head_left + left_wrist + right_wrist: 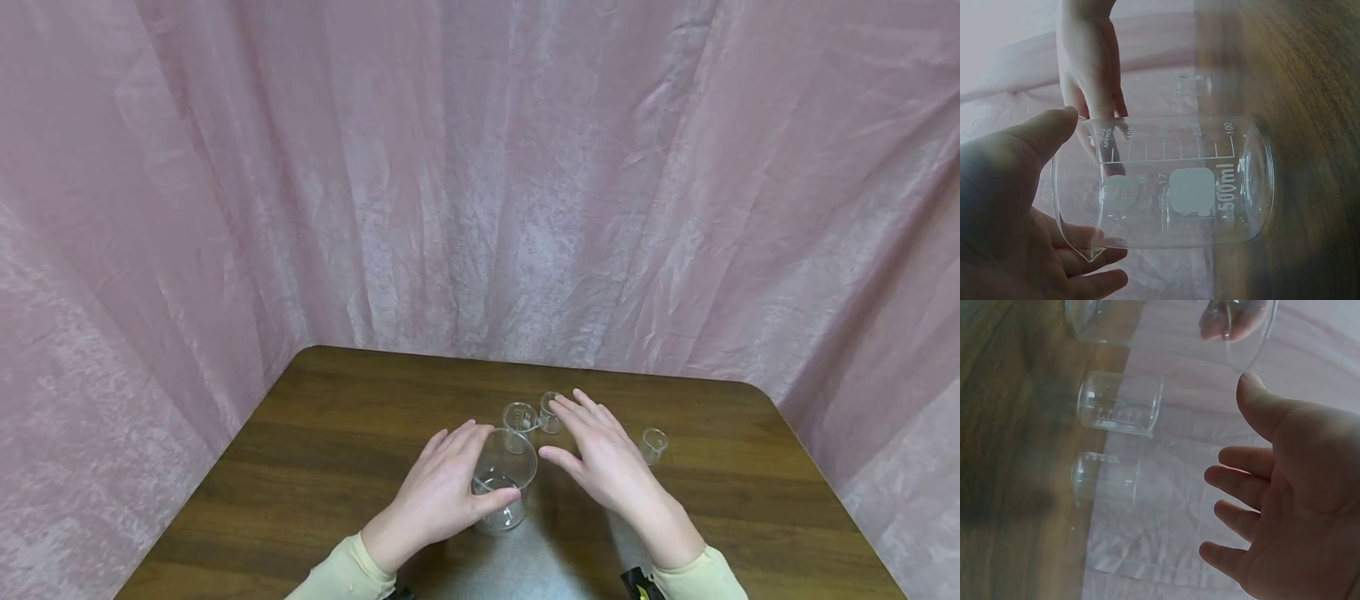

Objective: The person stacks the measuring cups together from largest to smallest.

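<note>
A large clear glass beaker (504,518), marked 500ml in the left wrist view, stands upright on the brown table near its middle. My left hand (435,492) holds it around the rim from the left, thumb on the near side and fingers on the far side. My right hand (606,460) hovers to the right of the beaker, palm down, fingers spread and nothing held. Behind the large beaker stand a smaller beaker (519,415) and a still smaller beaker (551,423), the latter partly covered by the right fingertips.
Another small beaker (655,442) stands to the right, beyond my right hand, partly hidden by it. The wooden table (315,467) ends at a back edge before a pink curtain (480,183), which hangs around the back and sides.
</note>
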`<state>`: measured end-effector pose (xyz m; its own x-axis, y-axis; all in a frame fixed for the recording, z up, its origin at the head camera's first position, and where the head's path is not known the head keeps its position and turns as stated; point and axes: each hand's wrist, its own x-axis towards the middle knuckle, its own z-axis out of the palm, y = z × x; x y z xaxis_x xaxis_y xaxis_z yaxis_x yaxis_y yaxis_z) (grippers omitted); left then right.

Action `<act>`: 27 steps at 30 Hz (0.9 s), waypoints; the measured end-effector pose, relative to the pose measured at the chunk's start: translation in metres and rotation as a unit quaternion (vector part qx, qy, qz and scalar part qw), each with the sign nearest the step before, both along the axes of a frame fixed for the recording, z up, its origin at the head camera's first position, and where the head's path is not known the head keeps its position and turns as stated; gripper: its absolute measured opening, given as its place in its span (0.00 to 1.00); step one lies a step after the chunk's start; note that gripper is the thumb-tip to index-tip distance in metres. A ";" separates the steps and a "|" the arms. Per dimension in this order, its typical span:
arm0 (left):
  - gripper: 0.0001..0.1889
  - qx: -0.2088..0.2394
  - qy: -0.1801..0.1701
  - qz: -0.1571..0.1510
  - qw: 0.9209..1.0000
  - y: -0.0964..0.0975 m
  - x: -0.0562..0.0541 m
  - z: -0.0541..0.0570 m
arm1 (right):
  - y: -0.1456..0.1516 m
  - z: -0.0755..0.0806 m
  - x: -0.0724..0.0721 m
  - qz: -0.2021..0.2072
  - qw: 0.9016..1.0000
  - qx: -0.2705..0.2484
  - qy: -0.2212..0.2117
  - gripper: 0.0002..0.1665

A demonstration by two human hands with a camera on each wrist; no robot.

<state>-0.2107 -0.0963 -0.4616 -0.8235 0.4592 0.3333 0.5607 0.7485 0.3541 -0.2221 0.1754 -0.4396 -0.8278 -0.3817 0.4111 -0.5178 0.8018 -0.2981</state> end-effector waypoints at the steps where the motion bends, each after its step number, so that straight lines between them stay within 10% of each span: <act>1: 0.45 -0.001 0.000 -0.001 1.000 0.000 0.000 0.000 | 0.000 -0.001 -0.002 0.000 1.000 0.000 -0.004 0.43; 27: 0.46 0.010 0.003 -0.011 1.000 0.001 0.000 -0.002 | -0.014 -0.018 -0.043 0.004 0.999 0.032 -0.039 0.38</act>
<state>-0.2107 -0.0957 -0.4636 -0.8115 0.4697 0.3475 0.5786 0.7289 0.3660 -0.2647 0.1616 -0.4572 -0.8527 -0.4123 0.3208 -0.5023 0.8158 -0.2865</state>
